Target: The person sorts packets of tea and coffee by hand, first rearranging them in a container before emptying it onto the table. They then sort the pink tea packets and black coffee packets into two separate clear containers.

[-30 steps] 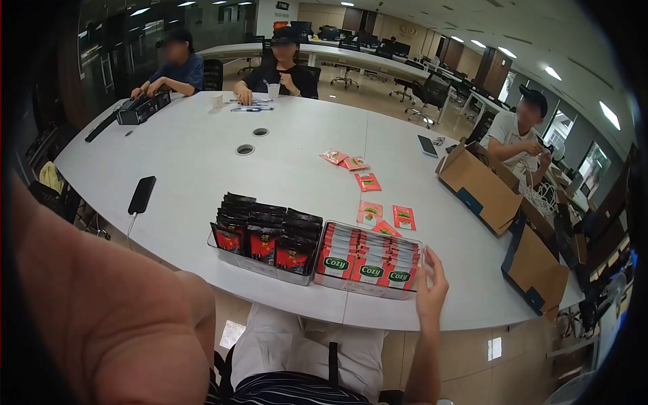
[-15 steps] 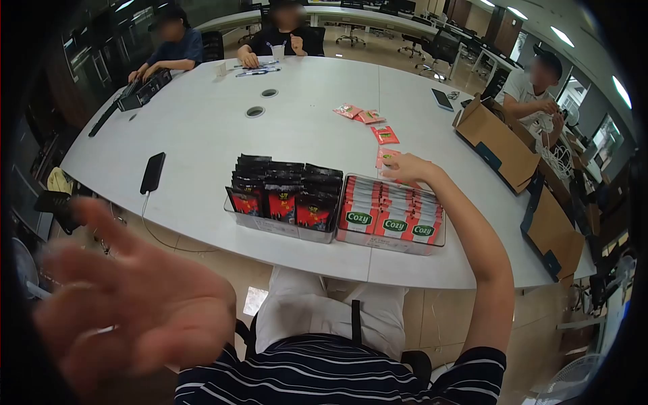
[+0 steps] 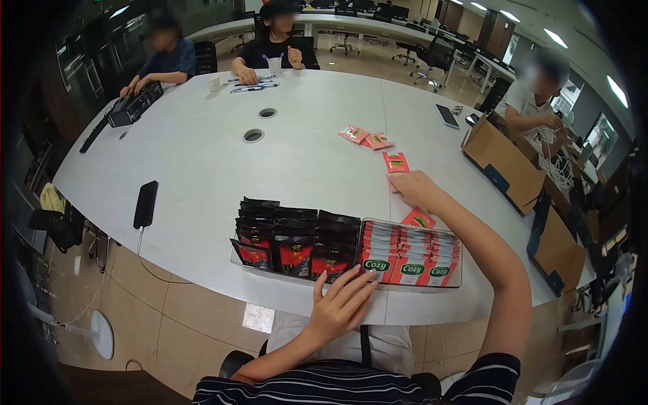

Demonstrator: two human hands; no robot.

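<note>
Left hand [image 3: 343,307]: down from its raised spot half a second ago, fingers parted and nearly straight at the near side of the black sachets [image 3: 293,253] and Cozy sachets [image 3: 412,260]; any hold unclear
Right hand [image 3: 413,188]: fingers bent over a red packet [image 3: 389,179], grip hidden
Other packets [image 3: 396,163]: one just beyond those fingertips, two farther out, one nearer the Cozy sachets

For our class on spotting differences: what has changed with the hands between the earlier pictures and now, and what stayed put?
The left hand came down from near the camera to the front of the Cozy container. The right hand left that container's right end and reached forward to the loose packets. The black phone stayed on the table.
</note>
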